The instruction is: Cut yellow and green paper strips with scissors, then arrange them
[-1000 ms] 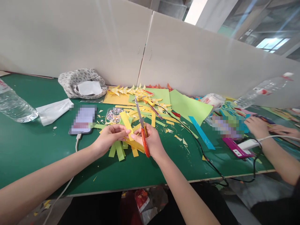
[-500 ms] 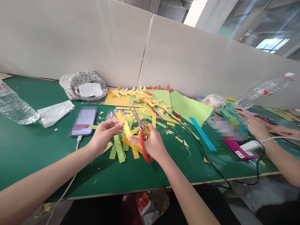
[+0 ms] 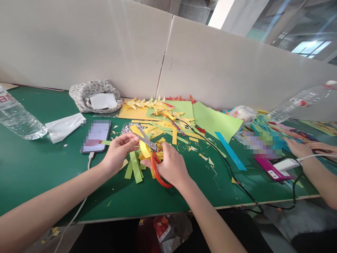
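Narrow yellow paper strip (image 3: 144, 150) was pinched in the left hand (image 3: 119, 151), just left of the right hand (image 3: 170, 161), which gripped red-handled metal scissors (image 3: 153, 146), blades parted beside the left hand

On the surface (image 3: 58, 172), a bottle (image 3: 19, 114) sits at far left, with a napkin (image 3: 64, 128) just right of it and a phone (image 3: 105, 130) right of that. Behind the phone, a cloth pouch (image 3: 81, 95) sits before the partition (image 3: 92, 45). Scissors (image 3: 147, 141) are above the paper strips (image 3: 135, 167); a glue gun (image 3: 169, 114) lies behind these. Farther right come a single strip (image 3: 231, 151) and a socket block (image 3: 272, 171), with another bottle (image 3: 300, 105) behind
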Demonstrator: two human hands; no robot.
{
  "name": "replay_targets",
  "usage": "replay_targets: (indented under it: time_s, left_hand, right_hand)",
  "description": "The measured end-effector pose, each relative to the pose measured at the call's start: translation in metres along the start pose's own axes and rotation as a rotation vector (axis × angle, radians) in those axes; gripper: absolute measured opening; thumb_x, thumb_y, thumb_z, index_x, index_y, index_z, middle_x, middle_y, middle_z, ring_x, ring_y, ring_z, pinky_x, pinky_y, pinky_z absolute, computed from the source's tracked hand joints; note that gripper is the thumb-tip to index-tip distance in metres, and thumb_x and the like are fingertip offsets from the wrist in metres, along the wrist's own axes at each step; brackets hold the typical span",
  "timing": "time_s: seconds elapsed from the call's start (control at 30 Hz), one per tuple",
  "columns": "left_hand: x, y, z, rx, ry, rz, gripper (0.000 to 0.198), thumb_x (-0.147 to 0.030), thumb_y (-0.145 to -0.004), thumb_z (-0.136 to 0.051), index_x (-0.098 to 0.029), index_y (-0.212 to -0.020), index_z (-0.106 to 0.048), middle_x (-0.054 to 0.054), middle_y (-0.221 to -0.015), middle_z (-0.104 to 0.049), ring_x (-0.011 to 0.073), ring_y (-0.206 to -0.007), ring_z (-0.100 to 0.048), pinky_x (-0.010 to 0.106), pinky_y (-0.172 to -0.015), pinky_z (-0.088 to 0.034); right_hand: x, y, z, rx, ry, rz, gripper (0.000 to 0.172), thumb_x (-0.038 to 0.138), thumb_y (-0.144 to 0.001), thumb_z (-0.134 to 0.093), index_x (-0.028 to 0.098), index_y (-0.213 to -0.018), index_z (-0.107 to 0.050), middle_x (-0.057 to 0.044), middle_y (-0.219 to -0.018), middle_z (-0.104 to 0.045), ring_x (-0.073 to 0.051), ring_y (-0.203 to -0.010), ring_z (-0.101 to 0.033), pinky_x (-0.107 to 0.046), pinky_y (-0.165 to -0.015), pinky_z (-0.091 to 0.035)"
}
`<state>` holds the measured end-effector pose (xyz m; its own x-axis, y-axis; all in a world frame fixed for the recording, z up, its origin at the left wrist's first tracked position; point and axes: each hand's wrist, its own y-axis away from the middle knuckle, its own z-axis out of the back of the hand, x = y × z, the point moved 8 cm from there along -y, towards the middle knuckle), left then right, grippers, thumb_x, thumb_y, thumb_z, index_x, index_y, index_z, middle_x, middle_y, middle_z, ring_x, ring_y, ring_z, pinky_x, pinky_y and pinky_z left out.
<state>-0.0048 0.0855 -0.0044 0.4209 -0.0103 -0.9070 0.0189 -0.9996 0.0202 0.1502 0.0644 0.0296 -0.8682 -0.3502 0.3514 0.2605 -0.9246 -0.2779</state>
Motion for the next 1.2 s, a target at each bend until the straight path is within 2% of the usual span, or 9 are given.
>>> replay_targets:
  time_s: [0.43,0.87,1.03,1.2]
  left_hand:
    - [0.0028,0.0015,-0.0038,0.044,0.034,0.060,0.014,-0.025,-0.066,-0.070,-0.015,-0.071,-0.062,-0.002,-0.069,-0.061,0.0057,-0.063,-0.057,0.016,-0.063,-0.049]
    - [0.0010,0.0013,-0.0054,0.052,0.033,0.045,0.011,-0.024,-0.067,-0.069,-0.016,-0.071,-0.063,-0.003,-0.070,-0.062,0.0058,-0.064,-0.058,0.015,-0.062,-0.048]
    - [0.0000,0.0005,-0.0046,0.048,0.027,0.027,0.011,-0.024,-0.067,-0.069,-0.016,-0.071,-0.062,-0.003,-0.069,-0.062,0.0058,-0.064,-0.057,0.016,-0.061,-0.048]
    - [0.0003,0.0017,-0.0061,0.071,-0.023,0.000,0.010,-0.024,-0.068,-0.069,-0.017,-0.072,-0.063,-0.002,-0.072,-0.063,0.0072,-0.065,-0.058,0.018,-0.061,-0.048]
  right_hand:
    - [0.0015,0.0003,0.0016,-0.055,-0.004,0.019,0.042,0.060,-0.067,-0.053,0.021,-0.068,-0.037,-0.001,-0.064,-0.053,-0.015,-0.059,-0.052,-0.023,-0.049,-0.033]
    - [0.0002,-0.0006,0.0010,-0.101,-0.104,0.032,0.043,0.058,-0.065,-0.056,0.021,-0.060,-0.034,0.001,-0.056,-0.049,-0.011,-0.049,-0.044,-0.023,-0.048,-0.032]
    - [0.0001,-0.0006,0.0015,-0.109,-0.105,0.030,0.043,0.057,-0.065,-0.056,0.022,-0.059,-0.033,0.001,-0.054,-0.047,-0.011,-0.048,-0.043,-0.023,-0.048,-0.031]
    - [0.0010,-0.0005,0.0015,-0.064,-0.095,0.018,0.041,0.058,-0.065,-0.056,0.021,-0.064,-0.037,0.000,-0.061,-0.051,-0.012,-0.053,-0.047,-0.023,-0.049,-0.032]
